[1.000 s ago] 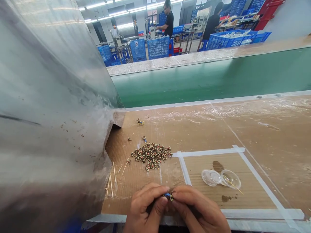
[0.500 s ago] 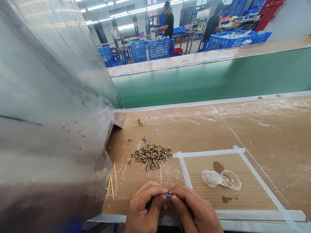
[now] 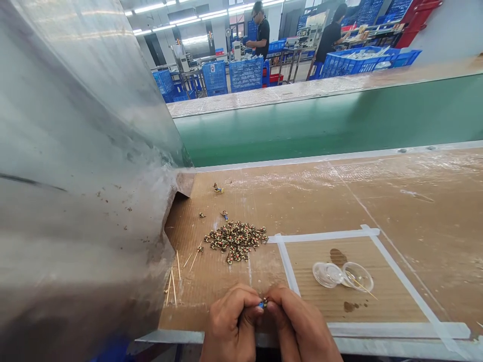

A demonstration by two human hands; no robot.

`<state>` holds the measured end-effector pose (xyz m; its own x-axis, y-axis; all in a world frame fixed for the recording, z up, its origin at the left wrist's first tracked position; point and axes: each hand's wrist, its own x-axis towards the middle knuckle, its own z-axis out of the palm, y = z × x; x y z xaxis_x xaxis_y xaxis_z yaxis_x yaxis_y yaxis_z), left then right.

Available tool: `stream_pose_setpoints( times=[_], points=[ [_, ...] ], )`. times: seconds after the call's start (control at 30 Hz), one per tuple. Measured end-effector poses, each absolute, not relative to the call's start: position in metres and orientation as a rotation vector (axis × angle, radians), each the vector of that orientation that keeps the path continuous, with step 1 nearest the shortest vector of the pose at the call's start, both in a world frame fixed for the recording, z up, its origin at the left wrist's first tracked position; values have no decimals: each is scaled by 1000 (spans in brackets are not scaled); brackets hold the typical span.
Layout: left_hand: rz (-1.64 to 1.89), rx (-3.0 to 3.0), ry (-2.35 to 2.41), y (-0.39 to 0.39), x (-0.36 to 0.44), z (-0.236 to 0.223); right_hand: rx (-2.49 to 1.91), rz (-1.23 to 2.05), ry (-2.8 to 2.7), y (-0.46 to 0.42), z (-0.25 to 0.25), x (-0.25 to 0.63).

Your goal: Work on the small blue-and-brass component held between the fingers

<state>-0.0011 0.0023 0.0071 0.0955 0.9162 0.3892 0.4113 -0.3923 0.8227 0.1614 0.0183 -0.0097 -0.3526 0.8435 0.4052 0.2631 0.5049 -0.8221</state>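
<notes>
Piece (image 3: 261, 304): blue, dark bits. Pile (image 3: 237, 239): dark brown, cream, red specks. Table (image 3: 294, 201): brown, fine ribbing. Tape (image 3: 324, 236): white. Sticks (image 3: 174, 287): pale tan. Stains (image 3: 338, 257): dark brown. Belt (image 3: 302, 133): plain green. Panel (image 3: 86, 141): silver-grey, brown flecks. Crates (image 3: 246, 75): blue, latticed.

One head-worn camera looks forward and down across the table (image 3: 302, 201), the hands (image 3: 231, 322) close at six o'clock, a metal panel (image 3: 83, 151) near at nine, blue crates (image 3: 246, 75) far off at twelve.

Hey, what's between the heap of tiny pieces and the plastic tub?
In the head view, a strip of white tape and some brown cardboard lie between the heap and the plastic tub.
</notes>
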Motion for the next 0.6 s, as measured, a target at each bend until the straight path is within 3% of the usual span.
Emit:
stream_pose_setpoints(
  times=[0.6],
  points=[
    [1246,2019,1331,2,2,5,-1003,843,-1917,15,-14,165]
  ],
)
